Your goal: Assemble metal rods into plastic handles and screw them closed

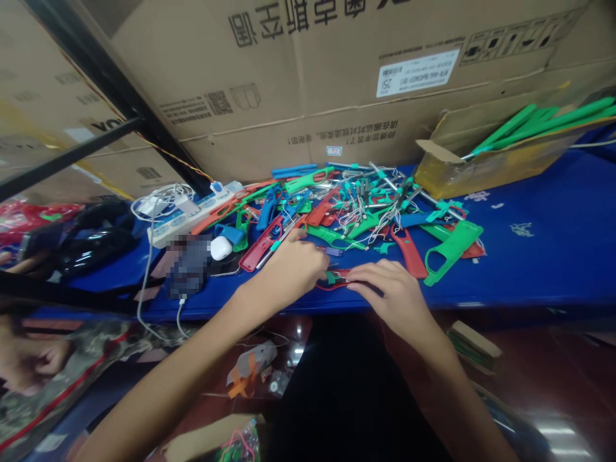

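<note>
Blue covers the bench top [543, 250], with a large cardboard box [317, 83] standing along its back. Near the front edge, the person's right hand [392, 292] pinches the right end of a red shell [329, 288] between thumb and fingers. Fingers curled, the left hand [305, 266] is at its left end; the fingertips are hidden, so I cannot tell what they grip. The shell's long axis runs left to right, roughly along the bench edge; with both ends covered, which way it points cannot be told. A small green piece shows in the shell. Just behind lies a purple handle [331, 251], and beyond it a heap of coloured shells, metal rods and white wires [356, 208]. To the right, a green shell [452, 253] slants away from the person; to the left is a white power strip [166, 232]. On the box, upside down, stands 奥克斯空调, with a smaller line including 谢谢您! below; its white label [418, 74] bears a legible 25. At far left is another person's hand [36, 359].
</note>
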Demonstrator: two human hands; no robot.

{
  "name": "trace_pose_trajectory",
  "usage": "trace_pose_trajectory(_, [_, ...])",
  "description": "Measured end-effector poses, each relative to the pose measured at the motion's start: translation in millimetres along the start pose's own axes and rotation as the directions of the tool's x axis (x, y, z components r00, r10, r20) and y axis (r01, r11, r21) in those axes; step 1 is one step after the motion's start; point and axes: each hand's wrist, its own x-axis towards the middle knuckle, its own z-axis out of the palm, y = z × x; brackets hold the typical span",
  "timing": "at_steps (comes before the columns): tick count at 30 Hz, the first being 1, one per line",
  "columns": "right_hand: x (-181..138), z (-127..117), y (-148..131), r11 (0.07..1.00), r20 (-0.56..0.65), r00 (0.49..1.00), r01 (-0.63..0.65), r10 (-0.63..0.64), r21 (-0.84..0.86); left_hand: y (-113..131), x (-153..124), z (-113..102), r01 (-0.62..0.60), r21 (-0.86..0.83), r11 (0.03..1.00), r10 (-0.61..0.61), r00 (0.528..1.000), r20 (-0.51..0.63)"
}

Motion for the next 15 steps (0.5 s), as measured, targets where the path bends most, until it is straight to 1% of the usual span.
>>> trace_pose_trajectory(2, [0.0,-0.5,-0.2,1.000,-0.001,1.000,-0.004,0.004,0.011,-5.4,-2.7,2.6,0.006,-0.077,0.997,-0.008,1.000,-0.023])
trace_pose_trajectory(4, [-0.1,-0.8,-0.4,1.000,0.005,1.000,-0.008,0.008,0.017,-7.3,-5.8,4.7,0.017,-0.111,0.994,-0.025,0.997,-0.071])
trace_pose_trajectory(6, [-0.2,-0.8,-0.6,1.000,0.008,1.000,-0.010,0.010,0.020,-6.9,-8.7,6.3,0.026,-0.110,0.994,-0.037,0.994,-0.099])
trace_pose_trajectory(12, [0.0,0.2,-1.3,1.000,-0.004,1.000,0.002,-0.002,0.011,-5.9,-13.5,9.4,0.014,-0.117,0.993,-0.027,0.993,-0.114])
trace_pose_trajectory(15, [0.2,0.5,-1.8,1.000,-0.003,1.000,0.002,-0.002,0.005,-3.2,-13.4,9.1,0.020,-0.051,0.998,-0.025,0.994,-0.110])
